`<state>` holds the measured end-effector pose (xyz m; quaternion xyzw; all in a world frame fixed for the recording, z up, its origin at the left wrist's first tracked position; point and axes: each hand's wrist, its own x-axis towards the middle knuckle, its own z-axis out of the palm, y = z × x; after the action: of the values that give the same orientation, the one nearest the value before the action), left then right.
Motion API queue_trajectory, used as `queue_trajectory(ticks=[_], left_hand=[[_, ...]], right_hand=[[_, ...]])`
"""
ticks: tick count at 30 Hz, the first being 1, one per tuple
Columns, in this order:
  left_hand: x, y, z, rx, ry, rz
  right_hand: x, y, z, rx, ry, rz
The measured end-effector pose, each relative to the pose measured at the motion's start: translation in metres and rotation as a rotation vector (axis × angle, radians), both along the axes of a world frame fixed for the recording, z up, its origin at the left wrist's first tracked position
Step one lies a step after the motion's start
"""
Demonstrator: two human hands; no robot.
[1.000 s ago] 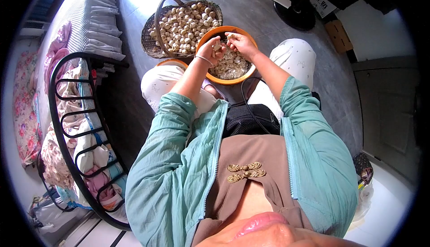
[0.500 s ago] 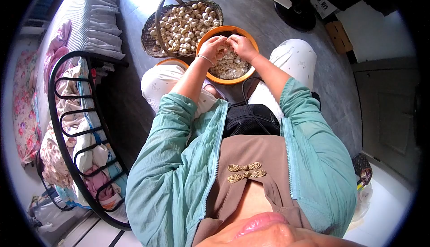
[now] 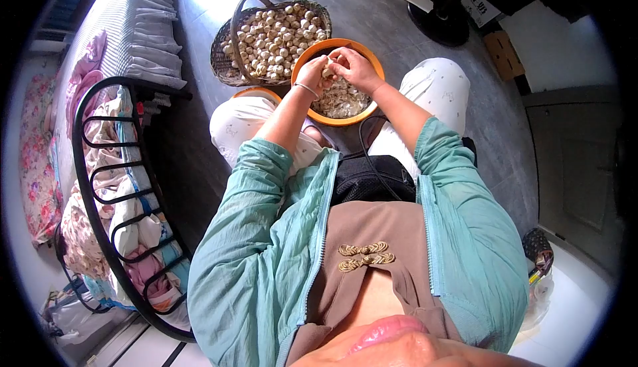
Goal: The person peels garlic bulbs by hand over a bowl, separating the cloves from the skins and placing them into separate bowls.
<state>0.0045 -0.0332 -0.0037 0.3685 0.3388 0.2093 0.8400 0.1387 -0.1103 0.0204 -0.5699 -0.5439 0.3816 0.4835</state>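
Note:
Over an orange basin (image 3: 337,123) my left hand (image 3: 311,76) is closed around a pale garlic bulb (image 3: 327,72), partly hidden by the fingers. My right hand (image 3: 355,71) meets it from the other side, thumb and fingers pinched against the bulb. Papery garlic skins (image 3: 342,101) fill the basin below both hands. Just beyond, to the left, a wicker basket (image 3: 219,58) with a tall handle holds many whole garlic bulbs (image 3: 282,38).
The rim of a second orange container (image 3: 256,92) shows beside my left knee. At left stand a bed (image 3: 143,28) and a black metal rack (image 3: 83,144) with cloth. A round black stand base (image 3: 438,24) sits at the far right on the grey floor (image 3: 399,31).
My right hand has turned and shifted slightly, and the garlic bulb now shows between my hands. The basket and basin have stayed in place.

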Motion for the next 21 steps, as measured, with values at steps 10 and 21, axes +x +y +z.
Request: queue_trajectory(ticks=[10, 21], left_hand=[[0.000, 0.002, -0.004, -0.028, 0.066, -0.033], [-0.001, -0.001, 0.006, -0.237, -0.071, -0.105]], right_hand=[[0.010, 0.003, -0.015, 0.090, -0.366, -0.012], [0.013, 0.009, -0.023, -0.151, 0.267, 0.034]])
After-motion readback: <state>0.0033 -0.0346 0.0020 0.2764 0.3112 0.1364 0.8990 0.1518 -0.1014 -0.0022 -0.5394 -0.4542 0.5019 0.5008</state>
